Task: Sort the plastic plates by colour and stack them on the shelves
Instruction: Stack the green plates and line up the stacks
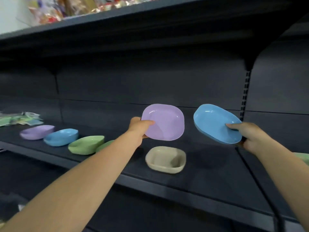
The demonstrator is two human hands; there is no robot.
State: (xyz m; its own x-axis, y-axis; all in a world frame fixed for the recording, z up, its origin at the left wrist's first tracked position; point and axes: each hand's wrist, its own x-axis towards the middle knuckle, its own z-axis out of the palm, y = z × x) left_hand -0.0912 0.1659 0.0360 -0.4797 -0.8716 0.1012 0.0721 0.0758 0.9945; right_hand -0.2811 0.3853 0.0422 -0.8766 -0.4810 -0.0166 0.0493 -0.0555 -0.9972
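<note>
Left arm: bare forearm, nearest the camera, reaching from the lower left up toward the middle of the shelf.
Shelving: dark metal unit filling the view; the middle shelf (209,166) carries the plates, and an upper shelf (117,15) runs across the top.
Upper shelf goods: blurred, shiny wrapped packets (55,9), too soft to tell what they are.
Right arm: bare forearm coming in from the lower right edge.
Blue plate (215,123): held in the air above the right part of the shelf, tilted with its hollow side facing the camera.
Purple plate (164,123): held in the air above the shelf, just over the beige plate, hollow side toward the camera, clear of the blue one.
Beige plate (165,159): resting right way up on the shelf, between the two arms, touching nothing else.
Row at left: purple plate on shelf (36,132), then blue plate on shelf (61,137), then green plate (85,144), side by side along the shelf; a second green plate (104,145) shows partly behind the left arm.
Far right: sliver of something green (303,157) at the frame edge, perhaps another plate.
Back left: flat greenish packets (20,118) lying on the shelf behind the row.
Left hand (139,127): grip closed on the purple plate's left rim, thumb on the inside.
Right hand (247,134): grip closed on the blue plate's lower right rim, thumb over the edge.
</note>
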